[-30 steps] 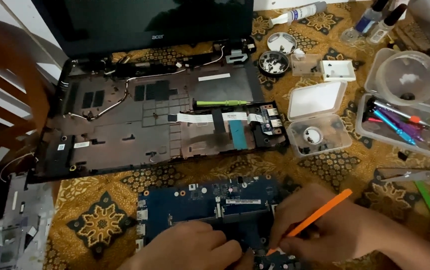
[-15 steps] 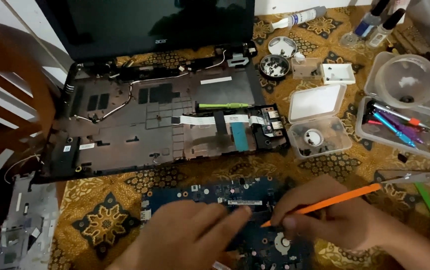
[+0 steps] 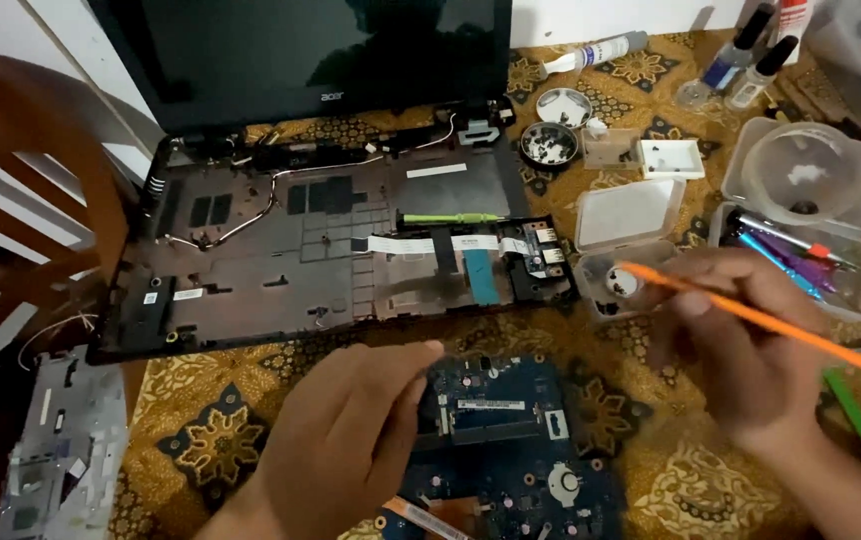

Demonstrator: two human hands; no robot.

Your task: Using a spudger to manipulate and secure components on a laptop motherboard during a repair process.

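From the head view, a blue laptop motherboard (image 3: 511,450) lies flat on the patterned cloth at the near edge, just in front of the opened laptop base. It is dotted with small chips and round silver points, with a long dark slot across its middle and a pale round cell near its lower right.

The surface is a gold-and-black patterned cloth (image 3: 691,480). The stripped laptop base (image 3: 331,250) sits behind the board, its dark screen (image 3: 321,50) upright; ribbon cables and a green pry tool (image 3: 451,218) lie inside it. To the right stand clear plastic containers (image 3: 801,210) with pens and small parts, a small round dish of screws (image 3: 549,145), and little bottles (image 3: 741,60). A wooden chair (image 3: 21,200) stands at the left, with a grey panel (image 3: 51,460) below it.

The left hand (image 3: 351,440) rests with its fingers loosely curled, palm down, fingertips touching the left edge of the motherboard. The right hand (image 3: 751,350) is lifted above the cloth to the right of the board, fingers pinched together around an orange spudger (image 3: 761,322) that slants from upper left to lower right.
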